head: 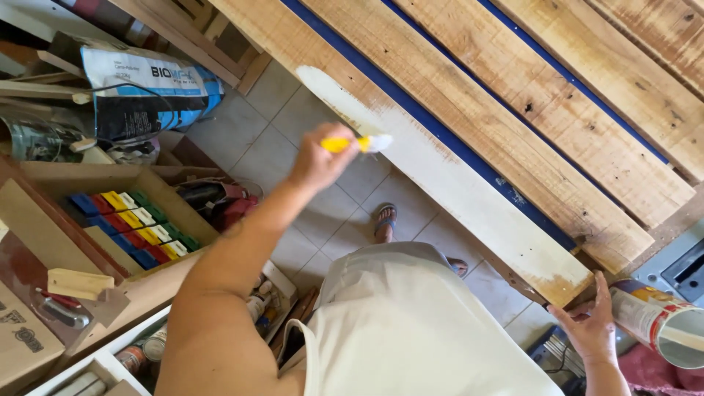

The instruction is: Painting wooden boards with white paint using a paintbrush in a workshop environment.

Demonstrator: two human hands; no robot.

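My left hand (317,163) is shut on a yellow-handled paintbrush (357,143). Its bristles press against the edge of a long wooden plank (469,194), which is coated in whitish paint along most of its length. My right hand (589,326) rests with spread fingers at the near, bare end of that plank, beside an open paint can (664,323) with a stir stick in it. The plank is the nearest of several boards in a slatted wooden frame (557,110) over a blue backing.
Pale tiled floor (257,132) lies under the frame, with my sandalled foot (384,218) on it. On the left are a printed sack (150,92), a wooden box of coloured blocks (136,220) and shelves with tools and cans.
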